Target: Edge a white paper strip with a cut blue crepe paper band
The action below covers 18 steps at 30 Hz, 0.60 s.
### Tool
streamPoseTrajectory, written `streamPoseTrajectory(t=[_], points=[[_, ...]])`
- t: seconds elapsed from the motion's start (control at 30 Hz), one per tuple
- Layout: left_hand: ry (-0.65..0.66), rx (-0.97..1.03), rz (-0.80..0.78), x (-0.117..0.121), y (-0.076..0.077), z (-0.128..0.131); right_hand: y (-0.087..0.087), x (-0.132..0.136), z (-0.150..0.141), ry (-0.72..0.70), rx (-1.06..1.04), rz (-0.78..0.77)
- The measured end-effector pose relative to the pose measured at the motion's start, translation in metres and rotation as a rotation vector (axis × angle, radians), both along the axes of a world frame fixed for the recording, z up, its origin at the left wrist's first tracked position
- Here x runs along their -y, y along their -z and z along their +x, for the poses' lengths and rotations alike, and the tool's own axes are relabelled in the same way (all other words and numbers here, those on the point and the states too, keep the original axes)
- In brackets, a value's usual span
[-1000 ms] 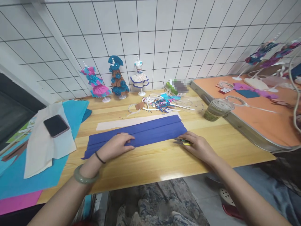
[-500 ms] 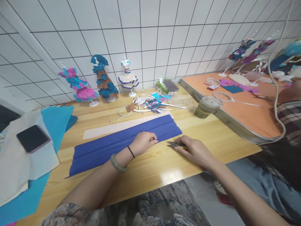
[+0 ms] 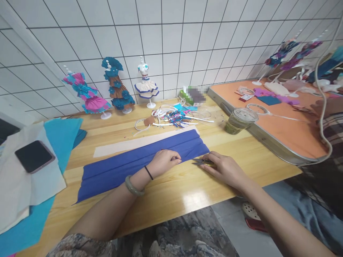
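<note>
Curling its fingers at the near edge of the blue sheet (image 3: 139,157), the left hand (image 3: 164,159) pinches it or just rests, I cannot tell, while the right hand (image 3: 224,168) grips scissors (image 3: 198,162) pointing toward those fingers.

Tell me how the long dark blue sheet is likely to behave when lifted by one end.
The long dark blue sheet will probably droop, since it looks thin and lies flat with soft folds. It is likely light for its size, showing hardly any thickness. Its loose end may slide easily, because the tabletop looks smooth and shiny.
</note>
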<state>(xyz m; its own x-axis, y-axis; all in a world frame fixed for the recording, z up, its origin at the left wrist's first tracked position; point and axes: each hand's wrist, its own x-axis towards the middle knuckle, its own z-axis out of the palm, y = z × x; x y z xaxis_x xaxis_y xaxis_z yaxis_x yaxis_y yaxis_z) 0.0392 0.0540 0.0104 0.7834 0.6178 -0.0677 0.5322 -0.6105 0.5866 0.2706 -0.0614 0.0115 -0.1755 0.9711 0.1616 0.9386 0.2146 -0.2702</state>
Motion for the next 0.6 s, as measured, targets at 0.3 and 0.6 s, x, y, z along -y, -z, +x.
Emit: streamPoseTrajectory(t=[0.3, 0.6], points=[[0.032, 0.036, -0.022, 0.001, -0.002, 0.000, 0.001, -0.010, 0.000, -0.040, 0.038, -0.026], [-0.007, 0.012, -0.039, 0.001, -0.004, 0.001, 0.004, -0.021, -0.004, -0.118, -0.004, 0.002]])
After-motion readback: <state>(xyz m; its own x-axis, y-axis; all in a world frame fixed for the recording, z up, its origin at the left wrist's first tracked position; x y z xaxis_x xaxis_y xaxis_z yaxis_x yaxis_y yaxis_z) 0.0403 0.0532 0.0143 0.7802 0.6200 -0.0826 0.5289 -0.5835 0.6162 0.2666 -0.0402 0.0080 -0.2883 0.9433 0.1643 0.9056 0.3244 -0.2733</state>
